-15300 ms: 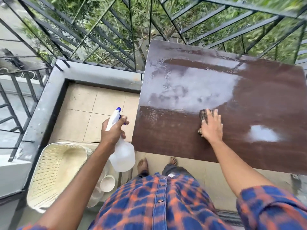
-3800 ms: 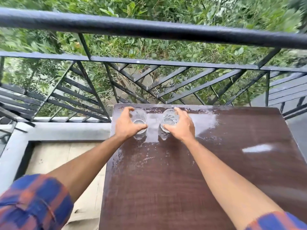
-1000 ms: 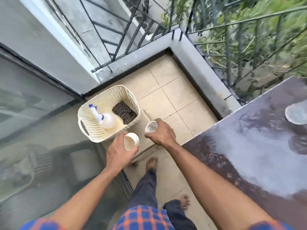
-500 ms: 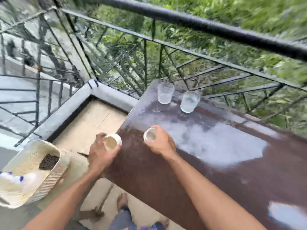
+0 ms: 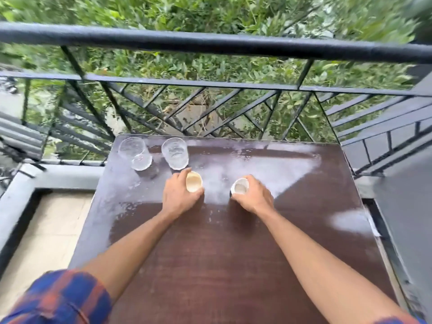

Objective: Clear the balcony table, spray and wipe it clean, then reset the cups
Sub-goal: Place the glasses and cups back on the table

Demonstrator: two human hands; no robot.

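Two hands grip cups on the bench [image 5: 233, 265]. Left hand [image 5: 178, 197] curls round the cream cup [image 5: 193, 181]; right hand [image 5: 254, 196], at 3 o'clock, wraps the white cup [image 5: 240, 186].

Home balcony: black metal railing [image 5: 210, 46], tiled floor [image 5: 46, 230], greenery [image 5: 210, 12] beyond, brown table [image 5: 233, 253].

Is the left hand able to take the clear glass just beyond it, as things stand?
Probably not yet: the left hand grips the cream cup, so its fingers are busy. The path to the glass itself looks free.
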